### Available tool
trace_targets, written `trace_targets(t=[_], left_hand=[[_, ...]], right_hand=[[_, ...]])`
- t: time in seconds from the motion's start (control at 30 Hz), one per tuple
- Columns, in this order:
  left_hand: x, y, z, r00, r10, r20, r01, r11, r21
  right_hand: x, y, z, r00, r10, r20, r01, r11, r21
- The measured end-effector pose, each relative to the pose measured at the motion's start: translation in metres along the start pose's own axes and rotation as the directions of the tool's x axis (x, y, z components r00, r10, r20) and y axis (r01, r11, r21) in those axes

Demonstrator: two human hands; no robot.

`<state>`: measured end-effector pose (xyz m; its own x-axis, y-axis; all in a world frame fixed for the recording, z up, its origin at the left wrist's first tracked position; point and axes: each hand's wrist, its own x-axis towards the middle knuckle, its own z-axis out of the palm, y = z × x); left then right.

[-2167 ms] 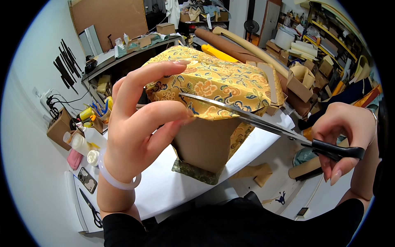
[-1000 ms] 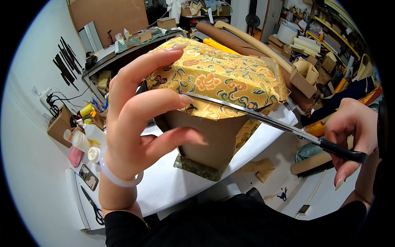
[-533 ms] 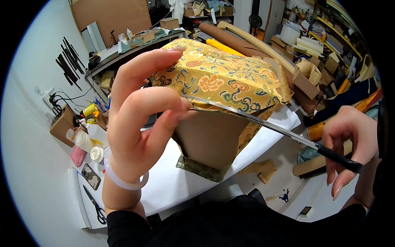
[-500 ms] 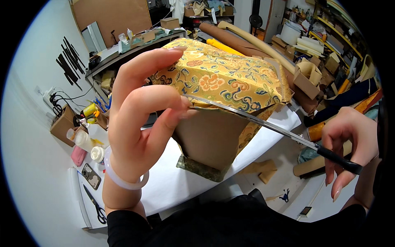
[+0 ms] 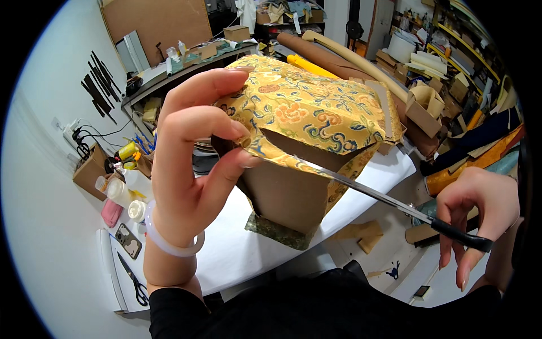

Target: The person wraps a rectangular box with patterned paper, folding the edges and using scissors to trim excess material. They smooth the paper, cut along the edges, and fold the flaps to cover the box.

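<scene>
A cardboard box [image 5: 291, 195] with a bare grey-brown side is wrapped on top in gold floral brocade [image 5: 293, 113]. My left hand [image 5: 183, 152], wearing a pale bangle, is closed at the box's left. Its thumb and forefinger pinch a narrow strip of the brocade, which stands away from the box with a dark gap behind. At the right, my right hand [image 5: 480, 203] has its fingers in the black handles of a pair of scissors [image 5: 384, 199]. The long blades reach left to the strip's lower edge; their tips are hidden by the cloth. Dark green patterned material [image 5: 276, 231] shows at the box's bottom.
White paper [image 5: 226, 254] covers the table beneath. To the left lie a second pair of scissors [image 5: 134, 279], a phone [image 5: 129, 241] and several glue jars [image 5: 137, 211]. Long fabric rolls [image 5: 361, 68], cartons [image 5: 423, 110] and loaded shelves stand behind and to the right.
The scissors have dropped lower along the brocade's edge. The pinched strip has come away from the cloth above, and a dark gap has opened. My left fingers have tilted it downward.
</scene>
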<state>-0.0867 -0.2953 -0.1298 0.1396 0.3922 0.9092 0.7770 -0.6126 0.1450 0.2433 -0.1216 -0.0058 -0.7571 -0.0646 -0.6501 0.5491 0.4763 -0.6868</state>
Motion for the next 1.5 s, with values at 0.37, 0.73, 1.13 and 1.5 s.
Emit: trace_targets(t=[0.37,0.73,1.13,1.5], left_hand=[[-0.004,-0.012,0.004,0.994,0.067,-0.089,-0.068,0.998,-0.006],[-0.005,-0.011,-0.003,0.990,0.086,-0.113,-0.088,0.996,-0.019],[-0.004,-0.015,-0.001,0.980,0.123,-0.159,-0.130,0.991,-0.035],[-0.007,-0.011,-0.005,0.982,0.112,-0.151,-0.114,0.993,-0.005]], right_hand=[[0.000,0.012,0.013,0.993,-0.120,0.009,0.120,0.993,-0.003],[0.025,-0.026,-0.014,0.987,-0.157,-0.027,0.156,0.987,-0.036],[0.029,-0.059,-0.012,0.993,-0.092,-0.078,0.082,0.989,-0.127],[0.031,-0.068,-0.005,0.992,-0.078,-0.102,0.059,0.982,-0.181]])
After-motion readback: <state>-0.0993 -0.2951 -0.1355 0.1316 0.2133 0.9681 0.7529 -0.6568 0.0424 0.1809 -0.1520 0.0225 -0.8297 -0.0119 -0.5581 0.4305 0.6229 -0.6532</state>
